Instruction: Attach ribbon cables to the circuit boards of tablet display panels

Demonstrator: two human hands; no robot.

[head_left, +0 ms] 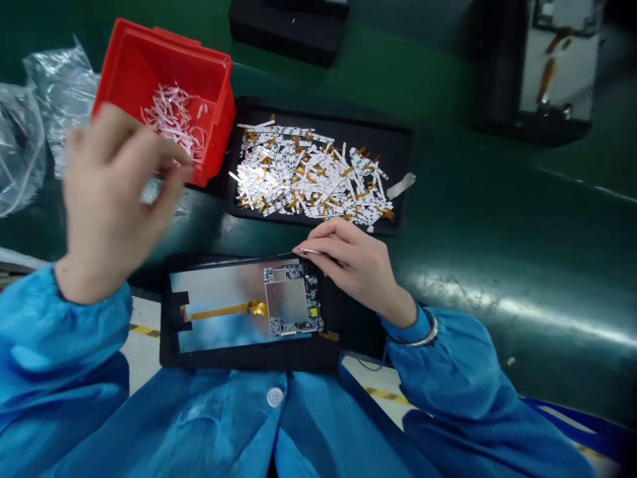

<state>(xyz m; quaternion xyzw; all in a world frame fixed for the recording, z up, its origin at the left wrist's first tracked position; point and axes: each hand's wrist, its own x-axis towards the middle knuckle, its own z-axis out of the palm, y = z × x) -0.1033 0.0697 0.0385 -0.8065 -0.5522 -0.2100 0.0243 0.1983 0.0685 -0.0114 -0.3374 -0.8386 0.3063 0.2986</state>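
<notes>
My left hand (122, 192), smeared by motion, is above the near side of a red bin (226, 113). Its thumb and forefinger come together in a pinch; whatever is between them I cannot make out. White paper-like strips (174, 119) lie inside the bin. My right hand (348, 262) is closed, its fingers pinching a thin shiny metal piece (311, 251) whose kind is unclear. Beneath it lies a display panel (219, 292) with an orange ribbon cable (219, 311) and a circuit board (288, 299), resting on a black holder (249, 358).
Beyond the panel, a black tray (398, 139) holds a heap of white and orange flex strips (313, 176). Clear plastic bags (64, 99) lie at the left. A black block (288, 30) and another black holder with a panel (557, 79) stand farther back on the green table (497, 232).
</notes>
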